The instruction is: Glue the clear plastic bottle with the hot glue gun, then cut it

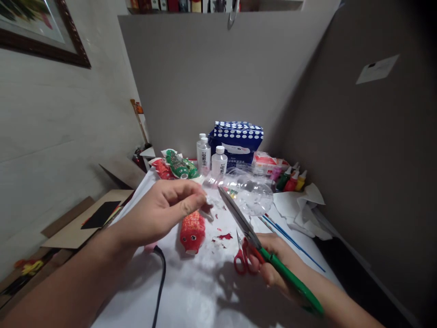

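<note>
My left hand (170, 205) is closed in a pinch above a red, eyed, fish-like figure (193, 232) on the table. A small pale scrap seems to show at its fingertips, too blurred to name. In my right hand (276, 255) is a large pair of scissors (239, 214) with green and red-orange handles, its blades together and aimed up and left. Just under that hand lies a smaller pair of scissors (241, 259) with red handles. A clear plastic bottle (254, 196) rests on its side beyond the blades.
Red and green figures (179, 164) sit at the back left, beside upright water bottles (218, 160). Behind stands a blue package (239, 141). To the right are paint bottles (291, 180), crumpled paper (300, 205) and thin blue brushes (293, 243). A black cable (162, 273) crosses the front.
</note>
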Action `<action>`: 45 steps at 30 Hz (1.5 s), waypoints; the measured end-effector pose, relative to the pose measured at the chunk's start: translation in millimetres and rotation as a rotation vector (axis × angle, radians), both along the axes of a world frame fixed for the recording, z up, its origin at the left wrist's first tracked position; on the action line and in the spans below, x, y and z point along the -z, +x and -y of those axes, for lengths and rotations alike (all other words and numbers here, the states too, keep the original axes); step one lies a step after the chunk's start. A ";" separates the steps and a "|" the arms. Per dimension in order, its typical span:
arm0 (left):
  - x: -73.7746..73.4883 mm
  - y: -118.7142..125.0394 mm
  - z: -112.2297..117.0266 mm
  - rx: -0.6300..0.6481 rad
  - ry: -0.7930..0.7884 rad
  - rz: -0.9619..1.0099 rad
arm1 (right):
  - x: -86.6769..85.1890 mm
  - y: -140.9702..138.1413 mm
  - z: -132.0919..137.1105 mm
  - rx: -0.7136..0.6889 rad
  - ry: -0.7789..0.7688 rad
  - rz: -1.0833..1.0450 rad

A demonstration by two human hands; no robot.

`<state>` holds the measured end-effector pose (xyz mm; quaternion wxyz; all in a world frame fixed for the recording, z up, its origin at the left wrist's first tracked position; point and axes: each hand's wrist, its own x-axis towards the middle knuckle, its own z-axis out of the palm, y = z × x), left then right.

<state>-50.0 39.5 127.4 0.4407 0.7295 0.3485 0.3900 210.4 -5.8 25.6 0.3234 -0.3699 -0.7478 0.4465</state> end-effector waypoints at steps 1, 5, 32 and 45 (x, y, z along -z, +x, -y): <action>1.6 2.8 -1.5 -0.025 -0.008 0.050 | 2.2 -2.4 0.2 0.023 -0.012 -0.019; 8.9 5.8 -10.8 -0.004 -0.065 0.134 | 17.7 -11.5 0.2 0.061 -0.095 -0.125; 1.8 -1.0 -14.9 0.096 -0.210 0.042 | 14.4 -11.3 -3.0 0.067 -0.044 -0.044; 2.2 -0.6 -29.8 0.164 -0.085 -0.320 | 4.0 -15.0 7.0 0.007 -0.208 0.023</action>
